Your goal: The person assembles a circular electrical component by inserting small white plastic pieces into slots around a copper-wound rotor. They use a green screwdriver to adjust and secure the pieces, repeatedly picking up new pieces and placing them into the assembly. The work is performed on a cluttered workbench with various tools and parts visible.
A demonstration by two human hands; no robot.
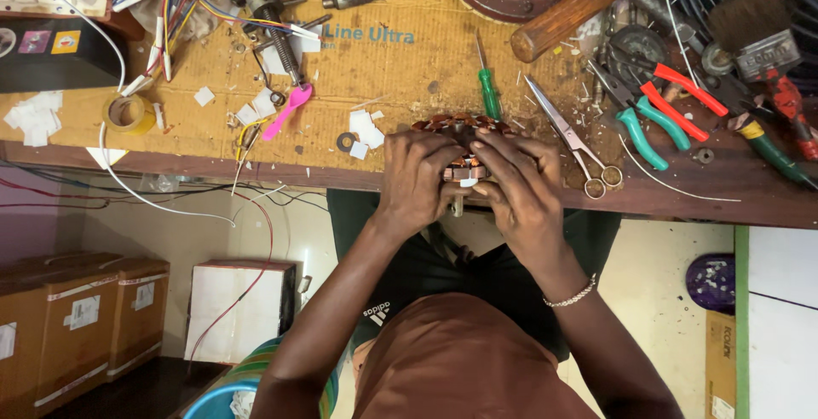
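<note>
Nearest to the camera was the person's brown shirt [460,359], and from it both bare forearms went forward to the edge of the bench. Both hands were closed together on one thing: a round motor stator wound with copper-coloured wire [463,126]. It stood at the near edge of the bench, just in front of the body, between the two hands. The left hand [417,182] held it from the left side, and the right hand [520,187], with a thin silver bracelet [573,294] on the wrist, covered it from the right and from above, with the fingers laid over the coils. Neither hand was clearly nearer; they met over the piece. Most of the stator was hidden under the fingers, so I could not tell how its axis lay.

Its support was a wooden bench covered with a sheet of brown cardboard [375,70]. Just beyond the stator lay a green-handled screwdriver [487,91], and to its right a pair of steel scissors [573,142], close to the right hand. Further right lay pliers with teal handles [652,129] and pliers with red handles [682,100]. To the left were a pink plastic tool [288,109], small white paper pieces and a roll of yellowish tape [128,113]. Under the bench, on the left, stood brown cardboard boxes [81,317] and loose wires.
</note>
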